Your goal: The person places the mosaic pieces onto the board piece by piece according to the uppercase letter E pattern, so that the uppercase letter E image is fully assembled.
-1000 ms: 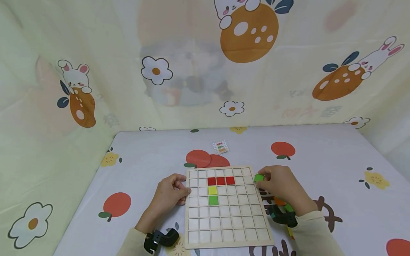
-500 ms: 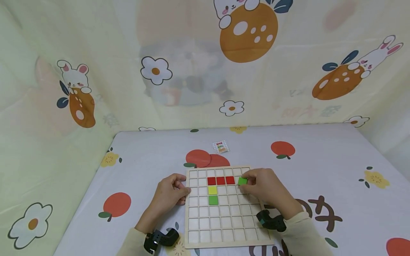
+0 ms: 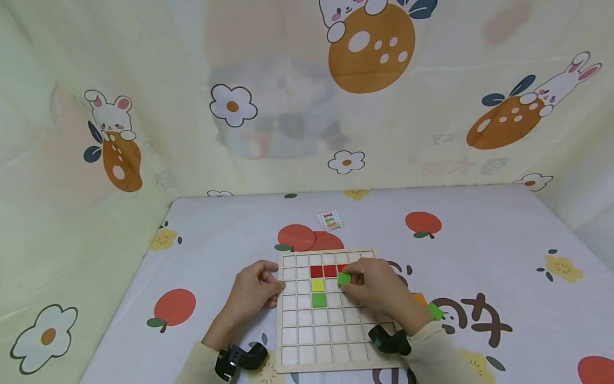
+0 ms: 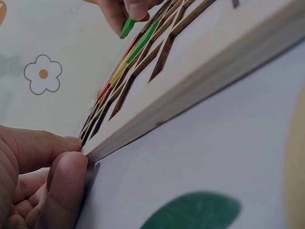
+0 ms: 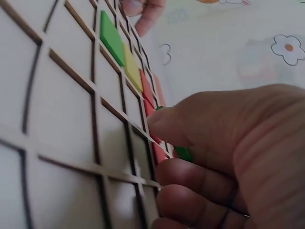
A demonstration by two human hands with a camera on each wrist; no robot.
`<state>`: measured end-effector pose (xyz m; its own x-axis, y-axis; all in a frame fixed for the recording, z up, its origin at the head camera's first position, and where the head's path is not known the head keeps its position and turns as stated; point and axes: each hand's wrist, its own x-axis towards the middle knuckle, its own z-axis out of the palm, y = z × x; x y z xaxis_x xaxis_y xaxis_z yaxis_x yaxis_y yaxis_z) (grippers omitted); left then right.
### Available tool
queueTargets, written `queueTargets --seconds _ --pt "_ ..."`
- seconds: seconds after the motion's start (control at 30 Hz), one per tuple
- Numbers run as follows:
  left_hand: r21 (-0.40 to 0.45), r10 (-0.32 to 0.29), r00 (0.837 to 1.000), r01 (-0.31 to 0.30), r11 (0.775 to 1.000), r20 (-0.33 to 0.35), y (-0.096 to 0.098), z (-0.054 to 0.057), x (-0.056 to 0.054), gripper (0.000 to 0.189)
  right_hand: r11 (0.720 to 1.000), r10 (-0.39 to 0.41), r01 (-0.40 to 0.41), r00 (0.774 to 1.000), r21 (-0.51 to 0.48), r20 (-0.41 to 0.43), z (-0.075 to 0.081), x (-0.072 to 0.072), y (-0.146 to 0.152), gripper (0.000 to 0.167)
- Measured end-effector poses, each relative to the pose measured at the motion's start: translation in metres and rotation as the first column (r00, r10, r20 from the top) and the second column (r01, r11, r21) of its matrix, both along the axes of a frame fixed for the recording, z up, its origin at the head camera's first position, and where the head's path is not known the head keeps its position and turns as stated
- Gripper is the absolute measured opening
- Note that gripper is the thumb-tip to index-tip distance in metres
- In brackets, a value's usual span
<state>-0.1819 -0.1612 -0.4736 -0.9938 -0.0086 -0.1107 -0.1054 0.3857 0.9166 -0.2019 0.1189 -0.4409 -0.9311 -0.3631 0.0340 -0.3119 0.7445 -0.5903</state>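
Note:
A square wooden grid board (image 3: 336,335) lies on the table. Red tiles (image 3: 330,271) fill three cells of one row near its far side; a yellow tile (image 3: 318,285) and a green tile (image 3: 318,300) continue down from the leftmost red one. With thumb and forefinger, my left hand (image 3: 254,288) grips the board's left edge. My right hand (image 3: 379,285) pinches another green square tile (image 3: 344,278) above the board, close to the rightmost red tile and partly covering it. In the right wrist view, the thumb (image 5: 167,121) hides most of that held tile.
Right of the board, partly behind the right forearm, lie an orange piece (image 3: 419,298) and a green piece (image 3: 435,311). A small printed pattern card (image 3: 330,220) rests beyond the board's far edge. A patterned curtain (image 3: 288,176) stands behind the table.
My right hand has carried the green tile leftward from beside the board's right edge to over the cells near the red row. The left hand has stayed at the board's edge.

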Motion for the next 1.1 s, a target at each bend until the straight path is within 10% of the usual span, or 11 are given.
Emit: queueTargets --seconds 1.1 --pt "-0.018 -0.011 1.0 0.011 1.0 0.011 0.0 -0.001 -0.001 0.039 0.999 -0.02 0.019 0.999 0.036 0.035 -0.007 -0.005 -0.028 0.025"
